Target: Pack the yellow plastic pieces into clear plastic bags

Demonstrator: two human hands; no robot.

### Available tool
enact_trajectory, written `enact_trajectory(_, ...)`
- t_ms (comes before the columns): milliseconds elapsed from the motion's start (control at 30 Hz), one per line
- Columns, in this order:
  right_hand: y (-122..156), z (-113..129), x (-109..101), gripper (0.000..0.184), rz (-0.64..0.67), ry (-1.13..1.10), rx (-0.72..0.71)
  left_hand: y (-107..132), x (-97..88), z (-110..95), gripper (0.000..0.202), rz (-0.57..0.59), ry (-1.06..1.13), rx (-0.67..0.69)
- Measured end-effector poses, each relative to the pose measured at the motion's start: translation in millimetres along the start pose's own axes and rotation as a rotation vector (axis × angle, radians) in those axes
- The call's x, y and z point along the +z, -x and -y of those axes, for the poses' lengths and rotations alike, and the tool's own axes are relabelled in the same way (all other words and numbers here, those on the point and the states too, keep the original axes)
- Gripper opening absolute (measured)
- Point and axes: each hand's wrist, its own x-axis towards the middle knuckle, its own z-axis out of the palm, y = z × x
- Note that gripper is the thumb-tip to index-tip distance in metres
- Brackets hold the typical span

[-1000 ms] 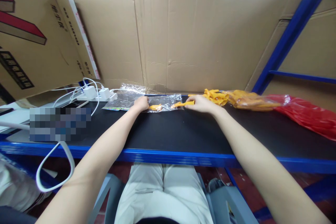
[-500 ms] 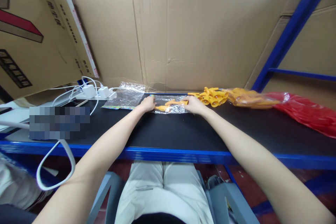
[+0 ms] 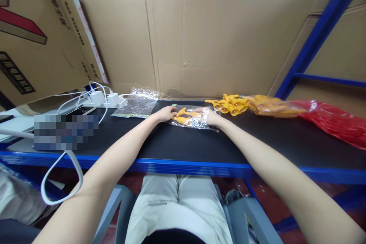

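A clear plastic bag (image 3: pixel 197 124) lies on the black table top in front of me, with yellow-orange plastic pieces (image 3: pixel 183 120) inside. My left hand (image 3: pixel 167 113) is closed on the bag's left end, fingers curled over its edge. Clear film covers my right hand (image 3: pixel 211 117), which reaches into the bag from the right. Its fingers are closed on a slim yellow-orange plastic piece (image 3: pixel 194 114); the fingertips are partly hidden by glare. To the right sits a pile of yellow funnel-ended plastic pieces (image 3: pixel 230 105).
A flat clear bag (image 3: pixel 140 103) lies at the left, near a white power strip (image 3: pixel 114 101) with plugs and cables. On the right are a bag of yellow pieces (image 3: pixel 268 106) and a red plastic bag (image 3: pixel 337 122). A cardboard wall (image 3: pixel 214 38) stands behind.
My right hand has gone into the bag with the piece, and film now covers it. The bag has shifted slightly right and toward me; my left hand has moved a little right.
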Motion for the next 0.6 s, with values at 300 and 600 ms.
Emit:
enact_trajectory(300,-7,-16,10,0.031,-0.047,0.300,0.004,0,4.1,0,0.041,0.045,0.239,0.068)
enact_trajectory(600,6,16,-21,0.026,0.170,0.446,0.012,-8,3.8,6,0.031,-0.043,0.608,-0.225)
